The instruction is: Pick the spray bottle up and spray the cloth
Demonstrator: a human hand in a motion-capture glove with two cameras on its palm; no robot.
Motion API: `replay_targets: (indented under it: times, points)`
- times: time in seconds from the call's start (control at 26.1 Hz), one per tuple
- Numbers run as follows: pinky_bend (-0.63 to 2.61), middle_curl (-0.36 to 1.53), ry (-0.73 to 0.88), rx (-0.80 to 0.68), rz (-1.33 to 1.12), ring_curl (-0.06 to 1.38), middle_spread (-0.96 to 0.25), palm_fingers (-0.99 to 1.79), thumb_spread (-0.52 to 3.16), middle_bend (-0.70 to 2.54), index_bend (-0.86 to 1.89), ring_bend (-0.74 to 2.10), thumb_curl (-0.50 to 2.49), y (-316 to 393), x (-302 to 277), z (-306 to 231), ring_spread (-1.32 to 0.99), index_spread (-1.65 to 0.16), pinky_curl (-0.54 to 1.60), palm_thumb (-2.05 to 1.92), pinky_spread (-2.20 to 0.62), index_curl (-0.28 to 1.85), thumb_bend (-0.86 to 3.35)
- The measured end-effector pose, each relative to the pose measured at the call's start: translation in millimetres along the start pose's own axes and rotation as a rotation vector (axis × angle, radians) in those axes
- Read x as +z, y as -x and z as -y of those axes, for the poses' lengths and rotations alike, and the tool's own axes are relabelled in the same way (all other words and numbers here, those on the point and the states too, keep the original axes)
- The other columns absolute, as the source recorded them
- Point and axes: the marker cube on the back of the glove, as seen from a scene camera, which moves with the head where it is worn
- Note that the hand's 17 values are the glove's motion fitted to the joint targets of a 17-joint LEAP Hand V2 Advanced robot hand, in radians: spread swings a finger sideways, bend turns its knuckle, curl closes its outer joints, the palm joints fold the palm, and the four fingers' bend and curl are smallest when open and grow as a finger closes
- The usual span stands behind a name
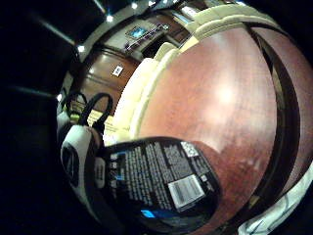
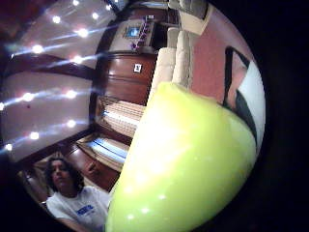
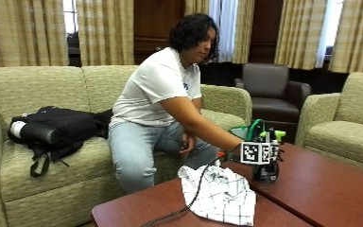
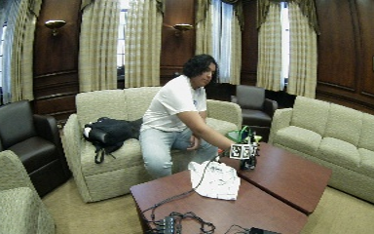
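you are reaching your right hand (image 3: 260, 152) over to the spray bottle (image 3: 266, 165), which is standing upright on the worktop (image 3: 332, 189) just beside the cloth (image 3: 222, 194), on the side away from you. the dark body of the spray bottle is filling much of the little finger side palm view, and its pale green top is filling the thumb side view, so the palm is sitting close against it. whether your fingers are curled round it or only lying alongside, i cannot tell, since the glove's rig is hiding them in the outside view.

to do this step well, i judge you should be wrapping the neck below the green top, keeping the spray bottle upright while lifting, leaving one finger free for the trigger, and turning the nozzle toward the cloth, which is lying crumpled beside the spray bottle.

the spray bottle's back label (image 1: 161, 171) is carrying white print and a barcode; none of it is readable.
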Motion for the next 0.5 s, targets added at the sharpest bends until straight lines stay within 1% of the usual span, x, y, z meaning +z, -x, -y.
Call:
replay_targets:
  times: [0.19, 0.35, 0.42, 0.5]
  points:
    - [0.47, 0.55, 0.049, 0.002, 0.004, 0.48, -0.20, 1.27, 0.25, 0.66, 0.33, 0.71, 0.84, -1.2, 3.2, -6.2, -0.23, -0.28, 0.40, 0.89, -0.32, 0.60, -0.04]
    - [0.54, 0.54, 0.041, 0.006, -0.019, 0.47, -0.20, 1.18, 0.32, 0.58, 0.22, 0.69, 0.84, -0.9, -2.1, -3.1, -0.23, -0.29, 0.41, 0.89, -0.31, 0.60, -0.03]
    - [0.58, 0.53, 0.032, 0.022, -0.032, 0.47, -0.21, 1.11, 0.39, 0.54, 0.13, 0.69, 0.82, -1.3, -3.3, -2.1, -0.23, -0.29, 0.42, 0.87, -0.31, 0.58, -0.04]
    - [0.53, 0.53, 0.039, 0.043, -0.047, 0.47, -0.21, 1.07, 0.53, 0.52, 0.12, 0.69, 0.78, -2.2, -2.9, -2.8, -0.21, -0.29, 0.41, 0.80, -0.28, 0.56, -0.06]
